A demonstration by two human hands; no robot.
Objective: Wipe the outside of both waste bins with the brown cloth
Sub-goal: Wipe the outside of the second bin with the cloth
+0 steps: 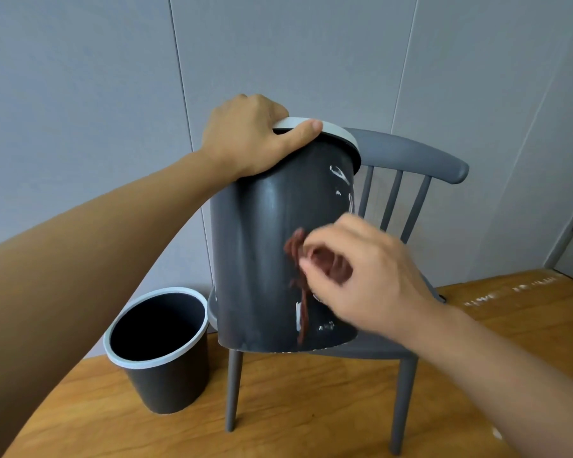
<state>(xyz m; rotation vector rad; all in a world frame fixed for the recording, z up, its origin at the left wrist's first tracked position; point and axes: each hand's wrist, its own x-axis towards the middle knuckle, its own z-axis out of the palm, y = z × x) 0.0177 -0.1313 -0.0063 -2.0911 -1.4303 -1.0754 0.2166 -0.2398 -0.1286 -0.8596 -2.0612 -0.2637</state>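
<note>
Two dark waste bins with pale rims show in my head view, and I can see both hands at work on one of them. My left hand [245, 133] grips the rim of the held bin [265, 252], thumb laid along the pale ring and fingers curled over its far edge, so the bin is tilted with its top leaning away to the right and its base edge resting on the seat of the grey chair [407, 183]. White smears mark the bin's side near the top right and along the lower right. My right hand [361, 276] has its fingers curled around the brown cloth [296, 259], bunched in the grip and pressed against the bin's outer wall about halfway down; a thin strip of cloth trails down the wall toward the base. That hand is blurred, so I cannot tell exactly how the fingertips lie. The second bin [166, 352] stands upright on the wooden floor [295, 408], just beside the chair's front left leg, mouth open toward me, touched by neither hand. Behind everything runs a grey panelled wall [80, 94].
</note>
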